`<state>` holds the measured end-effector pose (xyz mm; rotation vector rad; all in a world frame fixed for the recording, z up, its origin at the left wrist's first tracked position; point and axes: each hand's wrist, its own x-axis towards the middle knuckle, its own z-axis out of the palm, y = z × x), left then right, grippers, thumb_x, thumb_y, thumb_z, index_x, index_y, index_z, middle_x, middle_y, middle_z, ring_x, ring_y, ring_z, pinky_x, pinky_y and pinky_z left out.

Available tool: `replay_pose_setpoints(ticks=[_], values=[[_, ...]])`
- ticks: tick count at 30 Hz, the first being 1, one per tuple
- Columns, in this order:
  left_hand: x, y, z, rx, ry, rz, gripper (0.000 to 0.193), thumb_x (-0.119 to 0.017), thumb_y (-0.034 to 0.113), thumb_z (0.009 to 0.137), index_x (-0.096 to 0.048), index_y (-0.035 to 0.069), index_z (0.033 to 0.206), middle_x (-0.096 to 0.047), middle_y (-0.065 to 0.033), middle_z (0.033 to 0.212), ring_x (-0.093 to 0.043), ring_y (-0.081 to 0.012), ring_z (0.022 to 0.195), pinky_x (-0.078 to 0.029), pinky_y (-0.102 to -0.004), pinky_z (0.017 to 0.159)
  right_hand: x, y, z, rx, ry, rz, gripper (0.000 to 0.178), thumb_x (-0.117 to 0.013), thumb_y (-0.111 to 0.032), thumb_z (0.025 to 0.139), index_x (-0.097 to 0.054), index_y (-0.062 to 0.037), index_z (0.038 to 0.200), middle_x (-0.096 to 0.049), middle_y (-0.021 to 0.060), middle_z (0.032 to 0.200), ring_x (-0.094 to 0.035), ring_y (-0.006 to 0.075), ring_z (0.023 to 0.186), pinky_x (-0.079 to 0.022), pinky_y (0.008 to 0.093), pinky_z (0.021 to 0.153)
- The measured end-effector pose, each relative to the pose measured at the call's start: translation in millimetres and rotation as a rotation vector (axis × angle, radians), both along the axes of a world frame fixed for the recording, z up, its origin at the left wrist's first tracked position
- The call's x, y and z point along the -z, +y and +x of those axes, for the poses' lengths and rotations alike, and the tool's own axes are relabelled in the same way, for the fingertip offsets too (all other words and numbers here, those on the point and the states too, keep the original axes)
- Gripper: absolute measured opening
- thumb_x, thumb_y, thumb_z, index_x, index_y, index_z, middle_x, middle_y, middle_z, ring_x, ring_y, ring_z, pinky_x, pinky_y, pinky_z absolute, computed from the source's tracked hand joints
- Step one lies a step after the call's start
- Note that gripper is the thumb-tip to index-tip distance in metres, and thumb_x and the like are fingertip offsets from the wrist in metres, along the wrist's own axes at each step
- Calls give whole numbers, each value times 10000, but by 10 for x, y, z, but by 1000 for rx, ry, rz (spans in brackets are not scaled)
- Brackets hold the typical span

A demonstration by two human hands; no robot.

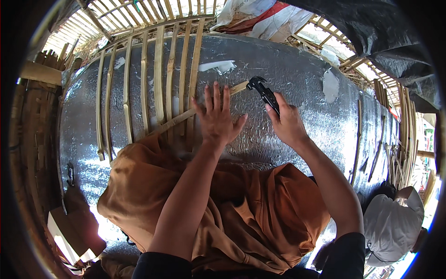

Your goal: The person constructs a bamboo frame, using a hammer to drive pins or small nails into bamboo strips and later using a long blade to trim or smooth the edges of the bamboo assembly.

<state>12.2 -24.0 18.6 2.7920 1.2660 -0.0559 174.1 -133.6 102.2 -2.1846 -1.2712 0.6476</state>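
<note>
My left hand (217, 118) lies flat, fingers spread, over a diagonal bamboo strip (179, 121). The strip runs from the brown cloth on my lap up to the right. My right hand (289, 122) is wrapped around the handle of a black hammer-like multi-tool (264, 93). Its curved, claw-like head meets the upper right end of the strip; whether it grips or only touches the wood I cannot tell. Several more bamboo strips (145, 79) lie side by side to the left of my left hand, some passing under the diagonal one.
A silver foil mat (283, 60) with torn pale patches lies beneath everything. Brown cloth (232, 204) covers my legs. A cardboard box (74, 230) stands at lower left. At right are a person in a light grey shirt (392, 228) and stacked bamboo sticks (406, 135). Black plastic sheeting (371, 37) hangs at upper right.
</note>
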Motion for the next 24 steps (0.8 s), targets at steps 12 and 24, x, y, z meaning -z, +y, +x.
replay_pose_setpoints(ticks=[12, 24], values=[[-26, 35, 15, 9, -67, -56, 999, -385, 745, 917, -129, 82, 1618, -159, -139, 1675, -154, -339, 1543, -94, -682, 1181, 248, 210, 66, -257, -191, 45, 362, -543, -209, 1025, -449, 1, 1305, -689, 275, 869, -700, 464, 774, -564, 532, 631], [6, 49, 20, 14, -67, -43, 1033, -400, 741, 914, -195, -21, 1581, -165, -151, 1671, -151, -334, 1544, -111, -679, 1182, 299, 151, 146, -378, -446, 170, 408, -578, -177, 1004, -474, 39, 1334, -685, 239, 1030, -729, 378, 752, -614, 419, 603]])
